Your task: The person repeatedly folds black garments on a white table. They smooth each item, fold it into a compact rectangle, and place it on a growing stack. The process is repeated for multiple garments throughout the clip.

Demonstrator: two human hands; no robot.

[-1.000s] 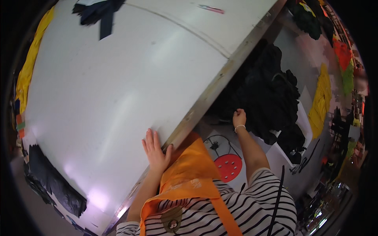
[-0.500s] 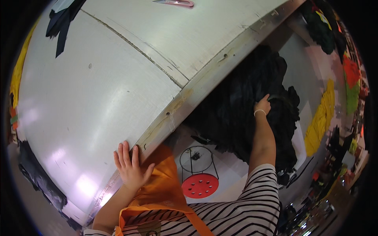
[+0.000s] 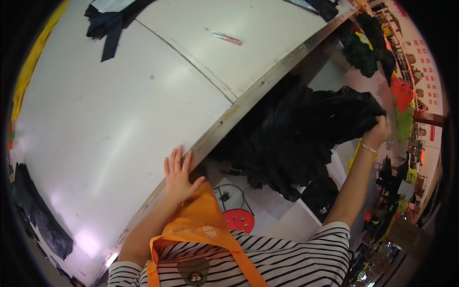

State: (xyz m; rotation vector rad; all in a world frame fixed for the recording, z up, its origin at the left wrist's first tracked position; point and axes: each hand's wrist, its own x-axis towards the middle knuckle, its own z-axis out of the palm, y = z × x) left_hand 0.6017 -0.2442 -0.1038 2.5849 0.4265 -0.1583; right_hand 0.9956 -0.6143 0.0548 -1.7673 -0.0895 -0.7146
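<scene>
My left hand (image 3: pixel 180 178) lies flat on the near edge of the pale table (image 3: pixel 119 105), its fingers spread and nothing in them. Out to the right, my right hand (image 3: pixel 377 131) grips one corner of a black cloth (image 3: pixel 354 112) and holds it stretched up and away. That cloth comes out of a big heap of black fabric (image 3: pixel 277 138) below the table's edge. Part of the heap is hidden under the tabletop. Pink-handled thread snips (image 3: pixel 227 38) lie on the far part of the table.
A red round stool (image 3: pixel 238 221) stands on the floor by my orange apron (image 3: pixel 201 215). Dark cloth pieces lie at the table's far left (image 3: pixel 112 26) and left side (image 3: pixel 40 210). Beyond my right arm are a dark bundle (image 3: pixel 358 52) and red cloth (image 3: pixel 401 93).
My right hand has moved right and outward, pulling a black cloth out from the heap. The left hand stays on the table edge. My view has shifted a little.
</scene>
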